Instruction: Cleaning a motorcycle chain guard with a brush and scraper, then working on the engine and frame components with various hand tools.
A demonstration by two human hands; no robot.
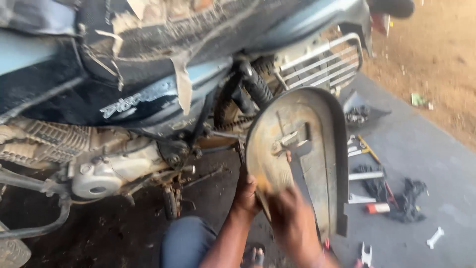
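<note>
Grey concrete floor [421, 149] runs down the right of the frame below me, smooth and pale in soft daylight. Beyond it, upper right, bare reddish dirt ground [436, 54] with a scrap of green litter [418, 99]. Lower left, the ground [114, 233] goes dark and oily. Spanners [365, 175] and a black rag [409, 198] lie scattered across the concrete, centre right.
</note>
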